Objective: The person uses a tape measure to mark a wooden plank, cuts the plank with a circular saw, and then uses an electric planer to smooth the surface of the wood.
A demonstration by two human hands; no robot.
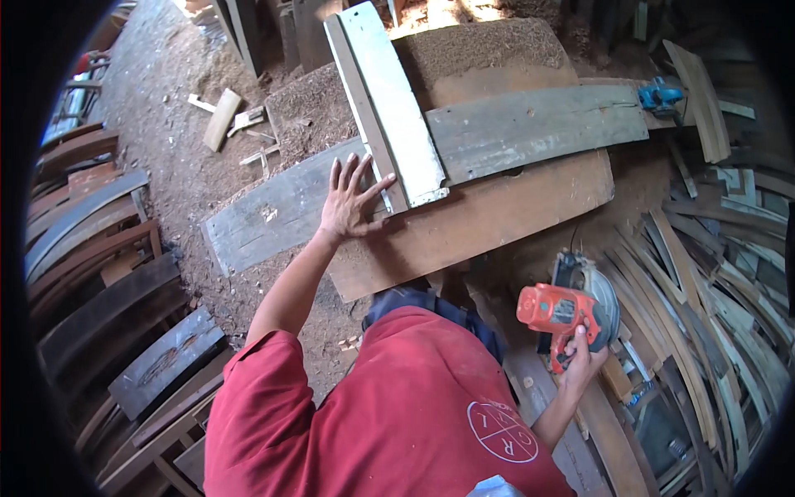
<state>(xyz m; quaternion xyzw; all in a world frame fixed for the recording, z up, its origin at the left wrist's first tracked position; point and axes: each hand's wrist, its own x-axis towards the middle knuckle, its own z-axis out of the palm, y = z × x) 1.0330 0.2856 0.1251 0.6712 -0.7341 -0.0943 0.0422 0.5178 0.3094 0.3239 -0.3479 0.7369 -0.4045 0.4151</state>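
**Saw in one hand, plank under the other**

L hand (352,203), fingers spread flat, presses on grey plank (530,124) at 11 o'clock, touching pale board (389,103) laid across it. R hand (580,356) at 4 o'clock grips red circular saw (571,306), held off the wood.

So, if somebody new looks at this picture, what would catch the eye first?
Probably the orange circular saw, gripped in the right hand at the lower right, away from the bench. Next, the left hand spread flat at the centre, where a pale board lies across a long grey plank. Curved dark wooden pieces are stacked along the left side.
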